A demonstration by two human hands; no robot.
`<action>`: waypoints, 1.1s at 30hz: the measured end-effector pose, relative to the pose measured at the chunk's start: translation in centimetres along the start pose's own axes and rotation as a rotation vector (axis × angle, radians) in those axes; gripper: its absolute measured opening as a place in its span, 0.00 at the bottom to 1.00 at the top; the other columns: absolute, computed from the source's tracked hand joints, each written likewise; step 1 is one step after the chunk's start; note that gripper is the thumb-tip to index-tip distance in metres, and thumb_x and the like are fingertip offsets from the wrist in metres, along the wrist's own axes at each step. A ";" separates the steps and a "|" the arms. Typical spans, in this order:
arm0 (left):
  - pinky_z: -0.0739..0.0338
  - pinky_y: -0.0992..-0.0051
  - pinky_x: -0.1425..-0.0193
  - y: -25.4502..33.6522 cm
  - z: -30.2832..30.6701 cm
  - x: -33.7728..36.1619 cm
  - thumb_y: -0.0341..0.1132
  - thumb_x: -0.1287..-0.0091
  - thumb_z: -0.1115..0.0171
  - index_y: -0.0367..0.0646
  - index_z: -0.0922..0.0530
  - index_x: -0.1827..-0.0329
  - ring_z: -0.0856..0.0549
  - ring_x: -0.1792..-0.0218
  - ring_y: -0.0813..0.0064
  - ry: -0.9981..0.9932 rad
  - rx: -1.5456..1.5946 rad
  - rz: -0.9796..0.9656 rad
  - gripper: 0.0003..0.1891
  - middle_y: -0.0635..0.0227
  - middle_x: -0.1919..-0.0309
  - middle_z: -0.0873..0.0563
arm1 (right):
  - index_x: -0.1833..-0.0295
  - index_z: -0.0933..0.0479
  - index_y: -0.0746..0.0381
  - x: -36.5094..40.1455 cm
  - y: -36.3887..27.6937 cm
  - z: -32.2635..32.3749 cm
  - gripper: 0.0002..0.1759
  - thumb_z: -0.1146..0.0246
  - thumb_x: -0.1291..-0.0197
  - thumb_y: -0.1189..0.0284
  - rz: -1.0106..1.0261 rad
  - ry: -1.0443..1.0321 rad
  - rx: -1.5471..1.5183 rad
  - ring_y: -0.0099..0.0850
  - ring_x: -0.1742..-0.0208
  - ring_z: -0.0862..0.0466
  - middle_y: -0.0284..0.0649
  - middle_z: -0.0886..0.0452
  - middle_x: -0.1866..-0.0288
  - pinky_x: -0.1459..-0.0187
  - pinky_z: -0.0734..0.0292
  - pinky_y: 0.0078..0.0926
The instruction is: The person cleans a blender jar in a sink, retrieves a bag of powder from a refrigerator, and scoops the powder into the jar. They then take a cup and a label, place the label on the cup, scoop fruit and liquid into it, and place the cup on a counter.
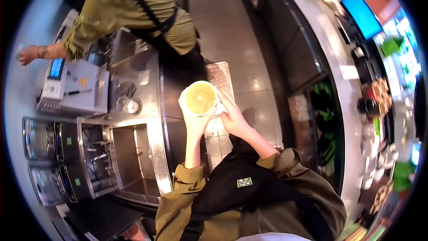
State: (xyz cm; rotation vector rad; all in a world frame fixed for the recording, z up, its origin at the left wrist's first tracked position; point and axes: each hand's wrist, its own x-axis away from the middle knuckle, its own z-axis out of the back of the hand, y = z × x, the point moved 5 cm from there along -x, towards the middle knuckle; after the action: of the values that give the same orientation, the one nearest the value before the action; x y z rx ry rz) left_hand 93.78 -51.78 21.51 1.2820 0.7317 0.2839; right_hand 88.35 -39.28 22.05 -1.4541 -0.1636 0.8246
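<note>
A round white cup (pixel 201 98) filled with a yellowish drink is held upright near the middle of the view, its open top facing the camera. My left hand (pixel 193 119) wraps round the cup's left and lower side. On the cup's right side, my right hand (pixel 232 118) has its fingers against the wall, with something small and white at its fingertips. The cup hangs over the floor, in front of my black apron.
A co-worker (pixel 133 13) in an olive shirt reaches left over a white machine (pixel 78 85). Left of me are a metal counter (pixel 149 76) and a sink (pixel 133 151). On the right, a long counter (pixel 332 58) holds a blue screen (pixel 361 14) and cup carriers.
</note>
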 end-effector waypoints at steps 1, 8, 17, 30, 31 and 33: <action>0.36 0.69 0.37 0.3 -1.3 0.8 0.29 0.61 0.24 0.39 0.42 0.39 0.31 0.42 0.69 -0.047 0.064 0.017 0.45 0.62 0.44 0.33 | 0.32 0.45 0.66 1.4 -0.3 1.1 0.42 0.59 0.61 0.92 -0.025 0.038 0.019 0.44 0.30 0.43 0.52 0.41 0.34 0.32 0.49 0.29; 0.35 0.69 0.37 4.5 -11.0 5.9 0.28 0.61 0.25 0.39 0.43 0.38 0.31 0.42 0.70 -0.414 0.188 0.010 0.45 0.62 0.44 0.33 | 0.33 0.42 0.65 10.5 -4.1 9.4 0.41 0.59 0.62 0.93 -0.056 0.379 0.175 0.44 0.31 0.40 0.49 0.39 0.35 0.34 0.45 0.29; 0.34 0.69 0.38 9.1 -25.4 14.2 0.25 0.60 0.26 0.40 0.46 0.37 0.30 0.42 0.69 -0.828 0.351 -0.083 0.46 0.61 0.44 0.33 | 0.33 0.43 0.65 22.3 -7.4 20.2 0.41 0.60 0.61 0.93 -0.136 0.756 0.323 0.43 0.31 0.41 0.49 0.40 0.34 0.33 0.46 0.30; 0.36 0.66 0.36 12.2 -48.1 25.6 0.33 0.61 0.24 0.39 0.47 0.36 0.32 0.40 0.67 -1.145 0.477 -0.103 0.49 0.60 0.42 0.34 | 0.33 0.43 0.66 35.1 -6.9 38.7 0.41 0.59 0.63 0.91 -0.173 1.050 0.391 0.42 0.31 0.41 0.49 0.41 0.34 0.34 0.44 0.32; 0.36 0.66 0.36 12.2 -49.7 26.4 0.33 0.61 0.24 0.39 0.47 0.36 0.32 0.40 0.67 -1.160 0.496 -0.083 0.49 0.60 0.42 0.34 | 0.33 0.43 0.66 36.0 -6.5 39.9 0.42 0.59 0.62 0.90 -0.178 1.054 0.376 0.41 0.31 0.41 0.48 0.41 0.33 0.35 0.43 0.31; 0.36 0.66 0.36 12.0 -52.7 27.7 0.33 0.61 0.23 0.39 0.48 0.36 0.32 0.40 0.67 -1.189 0.498 -0.058 0.50 0.60 0.42 0.34 | 0.33 0.43 0.66 37.6 -5.5 42.3 0.41 0.59 0.62 0.90 -0.217 1.088 0.368 0.42 0.32 0.40 0.49 0.41 0.34 0.35 0.44 0.31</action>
State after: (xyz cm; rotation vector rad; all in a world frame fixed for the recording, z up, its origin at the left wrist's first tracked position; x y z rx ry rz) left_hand 83.30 7.92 18.15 1.5934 -0.2139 -0.7230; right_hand 93.63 17.32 19.73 -1.3184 0.6132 -0.1792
